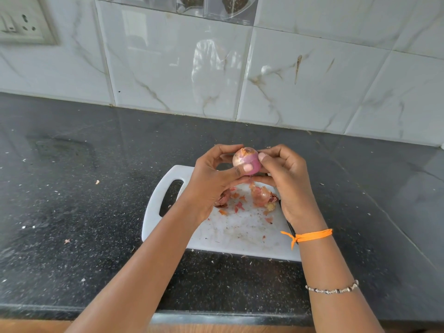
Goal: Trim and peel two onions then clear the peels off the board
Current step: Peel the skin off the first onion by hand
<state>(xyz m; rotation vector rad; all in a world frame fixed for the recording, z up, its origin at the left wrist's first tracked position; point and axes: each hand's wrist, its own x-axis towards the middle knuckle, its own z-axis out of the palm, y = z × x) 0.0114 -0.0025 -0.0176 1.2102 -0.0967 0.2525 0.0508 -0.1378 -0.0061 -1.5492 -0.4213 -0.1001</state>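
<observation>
Gripping the onion [246, 161] above the board's [240, 234] far edge, both hands' fingers [248, 167] curl round it.

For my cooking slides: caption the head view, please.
Both hands peel an onion above a peel-strewn cutting board.

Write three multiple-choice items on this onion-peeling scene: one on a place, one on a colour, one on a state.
1. Where is the onion that is being peeled?
A. Flat on the board
B. Held above the cutting board
C. On the counter to the left

2. What colour is the wrist thread on the right arm?
A. Green
B. Blue
C. Orange

3. What state is that onion in?
A. Partly peeled
B. Sliced in half
C. Fully covered in dry skin

Answers: 1 B, the left hand and right hand grip it in the air; 2 C, the thread is bright orange; 3 A, purple flesh shows beside leftover papery skin.
</observation>
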